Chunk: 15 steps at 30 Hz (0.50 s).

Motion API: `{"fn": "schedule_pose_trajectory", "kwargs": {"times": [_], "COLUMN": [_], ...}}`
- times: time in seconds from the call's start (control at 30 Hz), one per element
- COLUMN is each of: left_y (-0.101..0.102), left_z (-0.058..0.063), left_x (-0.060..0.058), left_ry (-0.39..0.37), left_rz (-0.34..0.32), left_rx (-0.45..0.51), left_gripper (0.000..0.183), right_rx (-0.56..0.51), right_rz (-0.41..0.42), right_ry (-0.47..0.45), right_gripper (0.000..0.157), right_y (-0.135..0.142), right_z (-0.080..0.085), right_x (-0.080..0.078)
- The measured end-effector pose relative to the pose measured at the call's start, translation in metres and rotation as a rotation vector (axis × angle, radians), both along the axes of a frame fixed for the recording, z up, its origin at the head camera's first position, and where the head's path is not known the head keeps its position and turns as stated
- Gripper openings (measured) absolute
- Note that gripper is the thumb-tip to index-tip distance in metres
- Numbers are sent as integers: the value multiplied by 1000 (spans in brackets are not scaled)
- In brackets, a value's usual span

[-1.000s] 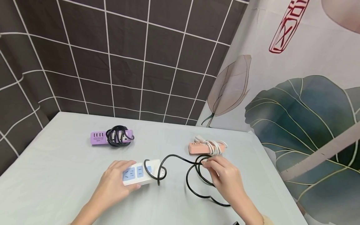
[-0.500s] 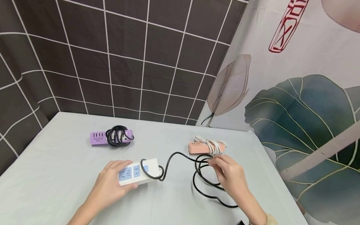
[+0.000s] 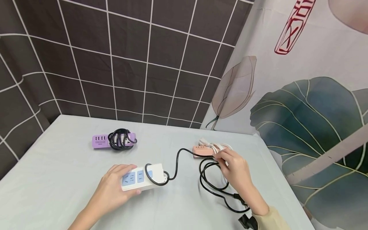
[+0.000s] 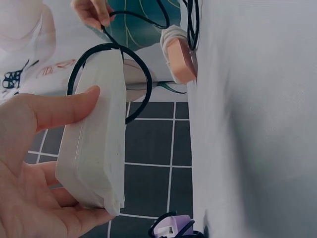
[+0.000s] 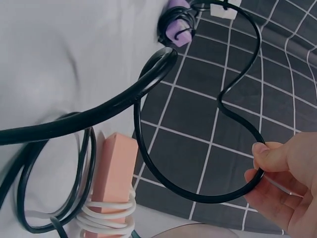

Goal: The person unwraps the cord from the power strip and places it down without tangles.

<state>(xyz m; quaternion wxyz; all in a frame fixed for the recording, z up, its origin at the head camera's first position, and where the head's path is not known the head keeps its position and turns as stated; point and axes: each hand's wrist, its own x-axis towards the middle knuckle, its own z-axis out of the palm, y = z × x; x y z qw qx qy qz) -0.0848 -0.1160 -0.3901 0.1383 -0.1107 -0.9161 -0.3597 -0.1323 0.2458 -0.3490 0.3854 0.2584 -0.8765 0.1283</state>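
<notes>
A white power strip with blue sockets is gripped at its left end by my left hand, thumb on the near side. In the left wrist view the strip's plain underside shows, held off the table. Its black cord makes a loop over the strip's right end, then runs right. Between thumb and fingertips, my right hand pinches that cord in front of the peach power strip. Further cord lies in loose loops below the right hand, and a thicker black end shows beside the wrist.
A purple power strip wound with black cord lies at the back left of the white table. A peach power strip wrapped in white cord lies at the back right, partly behind the right hand. Dark checked cloth hangs behind.
My right hand has moved slightly right and away from me, drawing the black cord along. The cord's tangle at the strip's right end has loosened. The white strip has shifted a little left.
</notes>
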Motion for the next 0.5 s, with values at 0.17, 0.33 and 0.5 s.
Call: {"fn": "schedule_pose_trajectory", "kwargs": {"times": [0.17, 0.33, 0.5], "left_y": [0, 0, 0], "left_z": [0, -1, -2], "left_x": [0, 0, 0], "left_ry": [-11, -12, 3], "left_rz": [-13, -32, -46], "left_rx": [-9, -26, -49], "left_gripper": [68, 68, 68], "right_rx": [0, -5, -9], "right_rz": [-21, -22, -19], "right_ry": [-41, -57, -30], "right_gripper": [21, 18, 16], "right_y": [-3, -5, -7], "right_z": [4, 10, 17], "right_x": [-10, -18, -24]}}
